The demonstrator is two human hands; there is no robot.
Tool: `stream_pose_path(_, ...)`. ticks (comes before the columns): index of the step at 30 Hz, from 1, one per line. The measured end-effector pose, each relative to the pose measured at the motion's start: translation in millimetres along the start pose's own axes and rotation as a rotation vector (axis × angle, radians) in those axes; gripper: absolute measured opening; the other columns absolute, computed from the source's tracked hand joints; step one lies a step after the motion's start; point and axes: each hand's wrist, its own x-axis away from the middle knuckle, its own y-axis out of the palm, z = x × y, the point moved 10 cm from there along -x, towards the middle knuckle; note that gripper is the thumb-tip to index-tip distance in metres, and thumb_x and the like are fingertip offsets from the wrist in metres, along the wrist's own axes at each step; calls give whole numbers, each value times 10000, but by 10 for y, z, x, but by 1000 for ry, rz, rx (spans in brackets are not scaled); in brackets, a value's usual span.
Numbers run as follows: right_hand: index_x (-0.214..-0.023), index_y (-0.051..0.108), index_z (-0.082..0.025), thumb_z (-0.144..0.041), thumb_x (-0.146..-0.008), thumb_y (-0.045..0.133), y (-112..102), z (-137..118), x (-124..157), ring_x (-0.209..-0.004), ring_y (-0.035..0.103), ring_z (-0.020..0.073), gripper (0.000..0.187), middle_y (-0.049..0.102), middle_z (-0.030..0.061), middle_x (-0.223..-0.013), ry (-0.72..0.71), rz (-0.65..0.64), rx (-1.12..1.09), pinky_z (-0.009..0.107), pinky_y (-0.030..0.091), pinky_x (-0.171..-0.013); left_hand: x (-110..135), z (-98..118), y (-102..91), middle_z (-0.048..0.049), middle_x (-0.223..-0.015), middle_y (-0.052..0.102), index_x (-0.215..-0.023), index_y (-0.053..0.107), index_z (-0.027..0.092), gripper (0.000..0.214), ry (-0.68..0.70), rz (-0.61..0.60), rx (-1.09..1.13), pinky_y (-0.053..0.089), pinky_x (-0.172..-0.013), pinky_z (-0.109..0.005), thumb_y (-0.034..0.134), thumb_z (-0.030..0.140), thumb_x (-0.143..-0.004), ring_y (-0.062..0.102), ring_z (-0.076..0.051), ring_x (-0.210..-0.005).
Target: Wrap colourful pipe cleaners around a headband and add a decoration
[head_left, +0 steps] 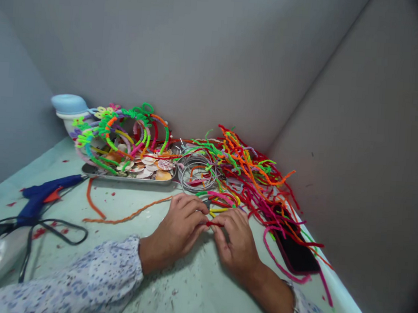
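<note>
Pinching a thin red strand (pixel 209 224) — left fingers (pixel 198 217), right fingers (pixel 228 219) — near fuzzy, tangled stems (pixel 255 175).

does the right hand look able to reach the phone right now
Probably yes: the phone lies to the right of the right hand, its near end bare. A thin pink stem curls between them; other stems cross the far end. The hand is pinching a red piece, though.

This looks like a craft workspace: a blue plastic glue gun (pixel 36 201), tangled multicoloured fuzzy pipe cleaners (pixel 245 171) and a shallow metal tray (pixel 128 179) of pale seashells (pixel 145 173) lie on a pale-green table (pixel 203 289).
</note>
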Motion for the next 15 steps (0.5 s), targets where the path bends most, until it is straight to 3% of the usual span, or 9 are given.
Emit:
stream_pose_path(6, -940, 539, -194, -141, -882, 473, 6, -32, -5, -818, 534, 205, 102, 598, 47, -840, -16, 9, 15, 399, 404, -778, 1, -72, -35, -45, -1005, 630, -894, 609, 203, 105, -136, 42, 164, 318, -968, -412, 510, 167, -896, 512, -206, -1028)
stream_pose_path(15, -931, 540, -187, -126, -874, 475, 1, -93, -3, -814, 524, 204, 106, 592, 52, -838, -44, 2, 18, 400, 406, -772, 22, -241, 104, -30, -895, 610, -756, 586, 191, 164, -294, 33, 442, 370, -914, -364, 519, 246, -896, 524, -193, -944)
